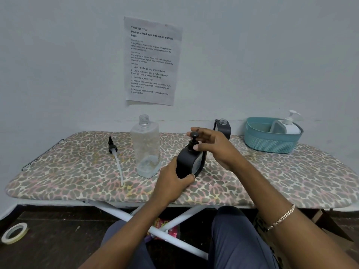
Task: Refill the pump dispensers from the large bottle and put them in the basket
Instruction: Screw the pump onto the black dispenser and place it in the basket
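Note:
A black pump dispenser (189, 162) stands tilted on the leopard-print board (77, 171). My left hand (172, 181) grips its lower body. My right hand (211, 146) holds the black pump head (193, 141) at its top between thumb and fingers. To the left stands the large clear bottle (146, 148), uncapped and nearly empty. A loose black pump with a long white tube (116, 158) lies further left. Behind my right hand stands a second black dispenser (225, 127) without a pump. The teal basket (270, 142) at the right holds a white pump dispenser (290, 123).
A printed sheet (152, 61) hangs on the wall above the board. A roll of tape (14, 232) lies on the dark floor at the left. The board's white crossed legs (155, 230) stand between my knees. The basket also holds a grey-lidded container (277, 127).

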